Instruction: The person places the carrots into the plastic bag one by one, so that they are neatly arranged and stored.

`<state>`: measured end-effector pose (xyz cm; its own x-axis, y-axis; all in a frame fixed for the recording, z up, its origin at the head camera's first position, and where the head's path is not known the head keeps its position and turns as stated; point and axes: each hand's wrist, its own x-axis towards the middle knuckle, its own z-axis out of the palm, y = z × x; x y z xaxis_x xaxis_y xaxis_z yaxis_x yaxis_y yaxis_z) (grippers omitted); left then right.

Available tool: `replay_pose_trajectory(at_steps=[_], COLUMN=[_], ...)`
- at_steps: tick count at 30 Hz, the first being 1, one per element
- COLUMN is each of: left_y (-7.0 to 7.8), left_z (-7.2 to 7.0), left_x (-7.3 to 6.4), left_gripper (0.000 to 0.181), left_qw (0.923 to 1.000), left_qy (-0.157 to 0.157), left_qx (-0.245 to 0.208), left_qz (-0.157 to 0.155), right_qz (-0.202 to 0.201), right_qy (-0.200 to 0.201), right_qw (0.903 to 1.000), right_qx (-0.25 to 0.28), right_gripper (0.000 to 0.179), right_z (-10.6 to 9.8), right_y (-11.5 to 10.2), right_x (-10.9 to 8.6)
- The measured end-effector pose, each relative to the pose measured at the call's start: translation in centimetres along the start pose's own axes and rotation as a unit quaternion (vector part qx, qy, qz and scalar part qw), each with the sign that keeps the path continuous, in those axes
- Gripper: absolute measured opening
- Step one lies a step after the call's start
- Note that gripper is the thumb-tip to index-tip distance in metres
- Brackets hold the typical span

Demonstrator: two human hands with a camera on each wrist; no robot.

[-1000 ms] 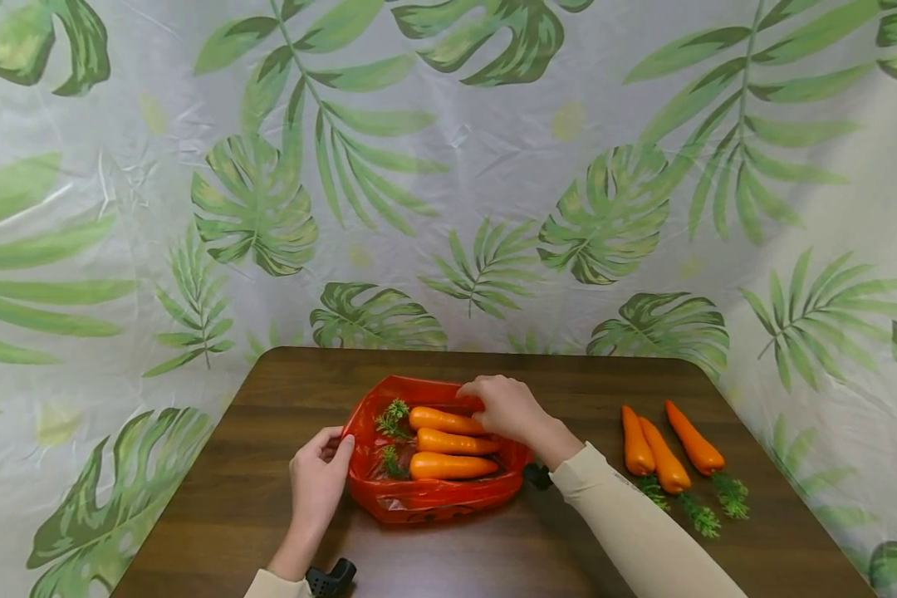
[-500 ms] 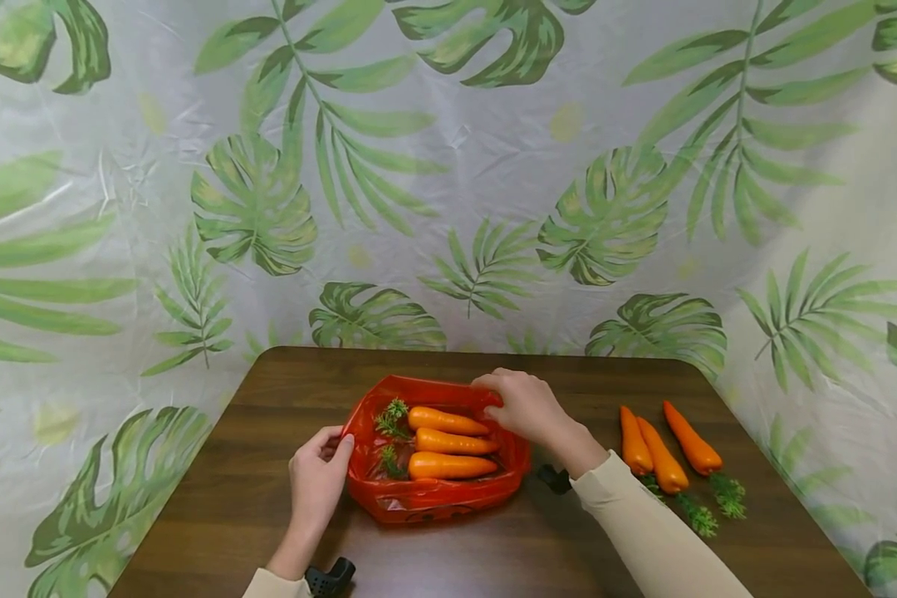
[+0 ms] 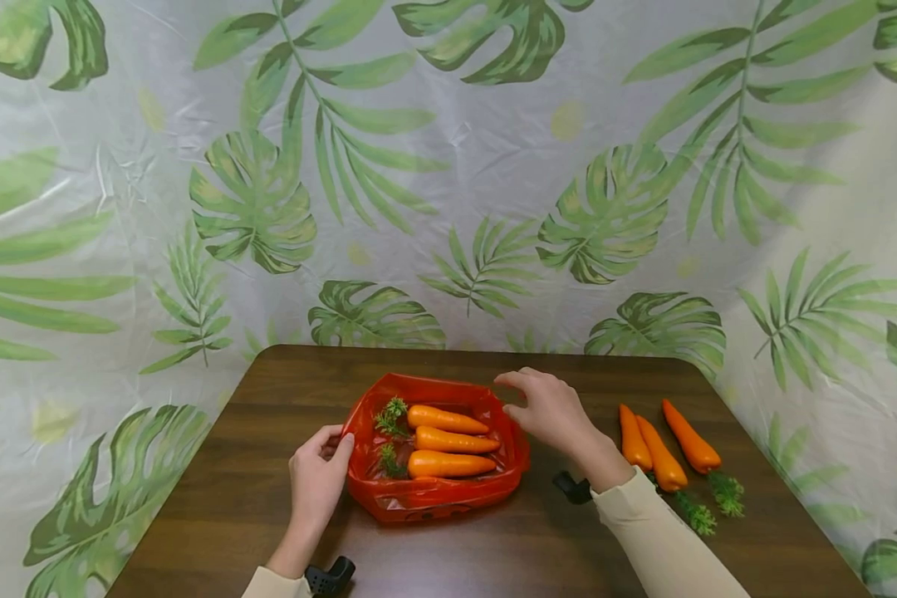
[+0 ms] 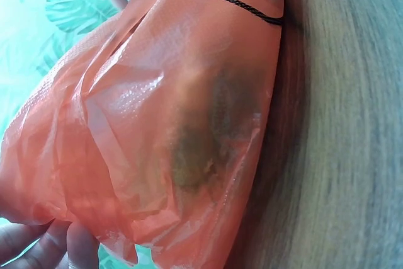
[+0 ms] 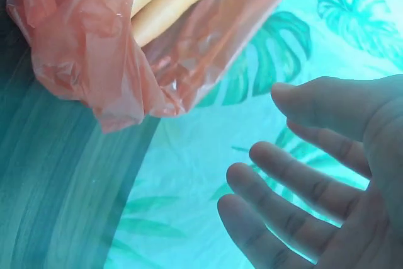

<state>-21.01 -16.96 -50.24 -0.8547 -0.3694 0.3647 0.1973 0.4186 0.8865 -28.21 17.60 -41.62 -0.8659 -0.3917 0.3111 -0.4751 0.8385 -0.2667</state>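
- Gaping upward, the red bag (image 3: 448, 498) sits on the wooden table (image 3: 284, 390), a little left of the middle, its mouth spread wide.
- Three bagged carrots (image 3: 456, 441) lie inside it side by side, tips to the right, green tops (image 3: 391, 415) to the left.
- The left hand (image 3: 319, 469) pinches the rim at the bag's left end. For holding the mouth wide, a light, steady pinch looks best; thin plastic like this probably sags or creases if tugged.
- The right hand (image 3: 549, 411) has thumb and fingers apart, nothing between them, just beside the bag's right end. Clearing the rim fully before any sideways swing seems wise, so that no fingertip snags the film.
- From the head view, the right fingertips look almost on the rim; the right wrist view settles it, with a plain gap between hand and plastic.
- The left wrist view alone shows dark, greenish shapes through the bag's side and a clear black line (image 4: 242, 4), which the head view barely catches.
- Farther right on the wooden table, three loose carrots (image 3: 661, 455) lie with tips toward the far edge, leafy ends (image 3: 695, 515) toward the near side.
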Motion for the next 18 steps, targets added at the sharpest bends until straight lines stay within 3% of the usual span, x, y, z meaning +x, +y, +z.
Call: replay_pose_trajectory(at_steps=[18], left_y=[-0.2], left_z=[0.0], left_x=[0.1], left_gripper=[0.009], left_qw=[1.0], left_qy=[0.0], left_qx=[-0.002], left_qz=[-0.001], right_qz=[0.076], right_qy=[0.05], right_qw=[0.9958], right_qx=[0.006], right_gripper=[0.046], right_z=[-1.5], right_y=[4.4], right_x=[-4.4])
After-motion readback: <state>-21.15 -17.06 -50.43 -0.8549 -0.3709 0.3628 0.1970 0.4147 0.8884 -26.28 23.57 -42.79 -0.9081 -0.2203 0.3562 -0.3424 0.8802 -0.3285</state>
